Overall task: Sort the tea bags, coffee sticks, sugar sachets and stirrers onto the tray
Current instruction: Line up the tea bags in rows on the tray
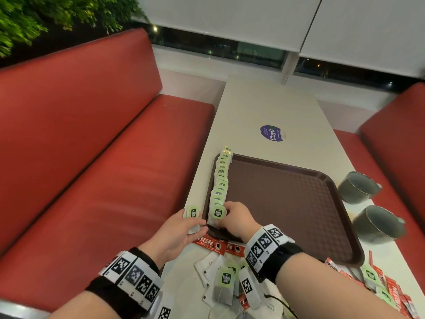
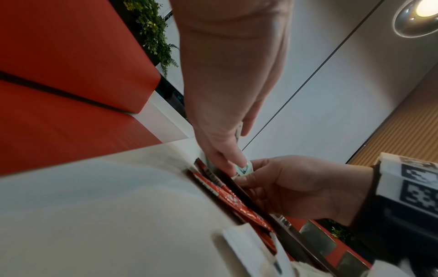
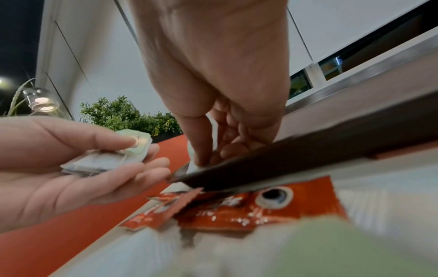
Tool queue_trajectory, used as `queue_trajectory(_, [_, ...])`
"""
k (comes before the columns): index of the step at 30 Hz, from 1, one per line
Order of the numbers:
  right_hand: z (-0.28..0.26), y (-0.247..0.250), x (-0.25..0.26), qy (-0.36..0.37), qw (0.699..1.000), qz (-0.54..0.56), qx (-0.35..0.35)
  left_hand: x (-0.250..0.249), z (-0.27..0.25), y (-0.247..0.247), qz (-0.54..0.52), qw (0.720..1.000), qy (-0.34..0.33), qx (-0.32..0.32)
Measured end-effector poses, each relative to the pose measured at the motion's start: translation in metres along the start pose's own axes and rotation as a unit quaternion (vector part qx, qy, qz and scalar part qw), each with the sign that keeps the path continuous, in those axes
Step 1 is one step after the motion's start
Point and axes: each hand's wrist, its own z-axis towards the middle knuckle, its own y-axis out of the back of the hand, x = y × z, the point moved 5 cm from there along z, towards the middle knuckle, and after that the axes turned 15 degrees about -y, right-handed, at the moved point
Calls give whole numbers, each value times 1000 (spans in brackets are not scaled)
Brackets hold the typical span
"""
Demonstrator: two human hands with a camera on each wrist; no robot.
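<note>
A brown tray (image 1: 287, 199) sits on a pale table (image 1: 264, 107), and everything here is placed against it. Left of the tray's near-left corner, off the table edge, the left hand (image 1: 181, 233) lies palm up with fingers loosely curled. A small stack of tea bags (image 3: 104, 161) rests across its palm and fingers, and the thumb presses down on the top green tag (image 3: 138, 143), pinning the stack. Just right of that, at the tray's near-left corner, the right hand (image 1: 236, 218) reaches down inside the rim. Its thumb and fingertips (image 3: 201, 150) pinch one white tea bag (image 3: 196, 165), whose green tag (image 1: 218, 212) stands up just beyond the knuckles. That bag is the nearest end of a row of tea bags (image 1: 220, 178) overlapping along the tray's left edge, running to its far-left corner. Under the tray's near edge lie red coffee sticks (image 1: 207, 242). Nearer the viewer, loose tea bags (image 1: 224, 284) and white sachets (image 1: 207, 270) lie scattered. More red sticks (image 1: 391, 288) are heaped past the tray's near-right corner. Right of the tray stand two dark cups (image 1: 377, 224).
</note>
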Motion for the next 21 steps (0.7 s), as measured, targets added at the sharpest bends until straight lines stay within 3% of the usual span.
queue_trajectory(4, [4, 0, 8, 6, 998, -54, -31, 2, 2, 1, 0, 1000, 8, 4])
queue_trajectory(13, [4, 1, 18, 17, 991, -134, -20, 2, 6, 1, -1, 1000, 12, 17])
queue_trajectory(21, [7, 4, 16, -3, 996, -76, -43, 2, 5, 1, 7, 1000, 19, 17])
